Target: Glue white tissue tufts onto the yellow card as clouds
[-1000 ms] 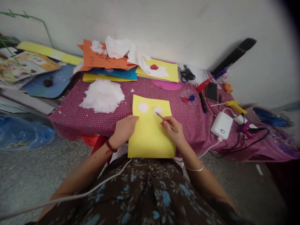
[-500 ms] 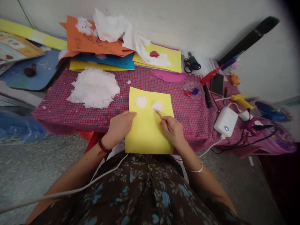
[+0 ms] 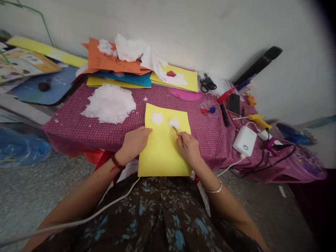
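Note:
A yellow sheet of paper (image 3: pixel 164 154) lies over the table's front edge and reaches to my lap. Two round white fluffy patches sit on its upper half, a left patch (image 3: pixel 157 118) and a right patch (image 3: pixel 174 123). My left hand (image 3: pixel 135 141) grips the sheet's left edge, thumb on top; its other fingers are partly hidden. In a pinch, my right hand (image 3: pixel 188 147) holds a thin stick-like tool (image 3: pixel 175 129), its dark tip at the lower edge of the right patch. Whether that tool is a pen or tweezers I cannot tell.
A heap of white paper pieces (image 3: pixel 110 103) is at the left on the checked tablecloth (image 3: pixel 160 95). Orange sheets (image 3: pixel 105 63) and other coloured paper are stacked behind. Scissors (image 3: pixel 207 83), a black marker (image 3: pixel 225 115), a phone (image 3: pixel 233 104) and a white power bank (image 3: pixel 245 140) with cables stand right.
The camera view has shifted, so the scene sits a little lower. My left hand stays on the sheet's edge; the tool's tip remains at the right white patch.

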The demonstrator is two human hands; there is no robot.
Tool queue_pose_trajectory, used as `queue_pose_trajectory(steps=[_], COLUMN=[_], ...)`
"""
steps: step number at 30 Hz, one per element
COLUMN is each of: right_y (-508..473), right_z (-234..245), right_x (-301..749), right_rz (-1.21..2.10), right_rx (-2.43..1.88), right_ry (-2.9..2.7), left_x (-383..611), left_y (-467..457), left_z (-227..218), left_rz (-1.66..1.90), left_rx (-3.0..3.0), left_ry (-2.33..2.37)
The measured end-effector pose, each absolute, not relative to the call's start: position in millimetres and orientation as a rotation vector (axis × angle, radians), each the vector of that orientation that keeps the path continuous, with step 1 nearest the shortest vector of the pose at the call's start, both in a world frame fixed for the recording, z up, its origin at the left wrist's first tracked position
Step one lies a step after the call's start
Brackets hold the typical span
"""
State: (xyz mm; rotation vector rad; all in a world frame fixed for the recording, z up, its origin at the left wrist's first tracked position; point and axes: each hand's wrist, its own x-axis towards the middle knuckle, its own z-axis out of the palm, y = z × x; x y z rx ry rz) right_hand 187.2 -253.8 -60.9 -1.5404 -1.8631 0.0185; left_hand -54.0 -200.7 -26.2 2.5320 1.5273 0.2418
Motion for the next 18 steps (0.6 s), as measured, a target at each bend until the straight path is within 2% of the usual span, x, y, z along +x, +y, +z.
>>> queue_pose_trajectory(steps=[4,9,13,18], right_y=[-257.4,-249.3,-241.3,-243.9], right_z=[-58.2,-51.2,-48.2,-48.1], right_x=[191.0,202.6,207.7,200.8], right_rz=[0.377,0.734,0.812,0.796], right_rx=[-1.48,-1.124,-0.999,-1.076], right_ry=[-1.466,-0.764,-0.608,-0.669], left_x=[-53.4,-54.9,-55.6,-54.9], left_y=[-200.4,-198.4,-197.0,-196.9], left_z=[-25.2,-27.4,-28.9,-29.4], left_rz=[0.282,0.313,0.308,0.292], left_rx=[2.519,2.517,2.515,2.532], left_ry=[1.527,1.519,1.514,1.529])
